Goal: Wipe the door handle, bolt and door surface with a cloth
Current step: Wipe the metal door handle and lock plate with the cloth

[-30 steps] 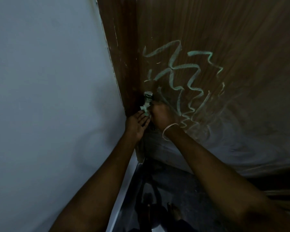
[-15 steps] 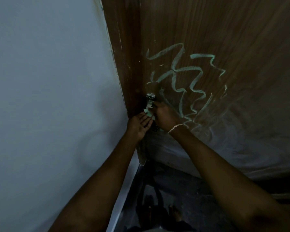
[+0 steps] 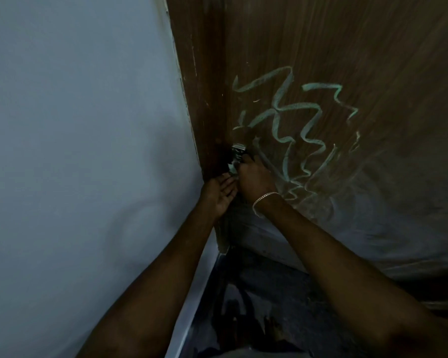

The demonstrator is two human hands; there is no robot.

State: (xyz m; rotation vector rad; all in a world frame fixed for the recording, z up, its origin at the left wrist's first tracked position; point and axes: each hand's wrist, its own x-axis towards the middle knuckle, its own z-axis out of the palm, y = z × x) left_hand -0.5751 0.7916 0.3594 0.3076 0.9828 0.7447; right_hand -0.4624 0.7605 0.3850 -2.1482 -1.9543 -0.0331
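Observation:
A brown wooden door (image 3: 347,47) fills the upper right, with pale green chalk scribbles (image 3: 290,120) on it and a hazy smeared patch lower down. A small metal bolt fitting (image 3: 238,151) shines at the door's left edge. My right hand (image 3: 254,177), a bracelet on its wrist, is closed on a pale cloth (image 3: 232,167) pressed against the fitting. My left hand (image 3: 219,192) sits just below and left of it, palm up, fingers touching the cloth's underside. Most of the cloth is hidden by my hands.
The dark door frame (image 3: 202,99) runs down beside a pale blue-grey wall (image 3: 75,151) on the left. A white skirting strip (image 3: 192,293) meets a dark glossy floor (image 3: 269,306), where my bare feet show dimly.
The view has shifted slightly, so the door and hands sit a little further right and lower. Both hands stay at the bolt with the cloth.

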